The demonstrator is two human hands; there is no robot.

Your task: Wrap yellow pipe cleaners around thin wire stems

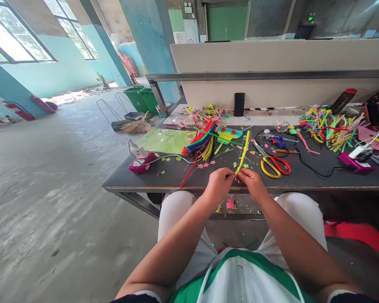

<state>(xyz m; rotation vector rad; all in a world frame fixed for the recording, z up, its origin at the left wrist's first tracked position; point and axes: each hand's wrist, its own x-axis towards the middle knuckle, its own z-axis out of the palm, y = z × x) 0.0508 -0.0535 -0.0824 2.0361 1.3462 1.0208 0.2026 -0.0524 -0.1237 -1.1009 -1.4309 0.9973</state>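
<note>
A twisted yellow pipe cleaner (244, 150) points up and away from me over the dark table's front edge. My left hand (220, 182) pinches its lower end from the left, and my right hand (252, 180) pinches the same end from the right, the fingertips almost touching. Scissors with one yellow and one red handle (274, 165) lie just right of my hands. To the left is a bundle of multicoloured pipe cleaners (204, 141), with a single red one (188, 170) near the edge. Behind them lies a yellow and turquoise piece (229, 134).
A green sheet (169, 140) and a magenta box (142, 163) with a cable are at the left. A phone (239, 104) stands against the white board. On the right are a blue glue gun (278, 141), black cable, a colourful pile (333, 126) and another magenta box (355, 163).
</note>
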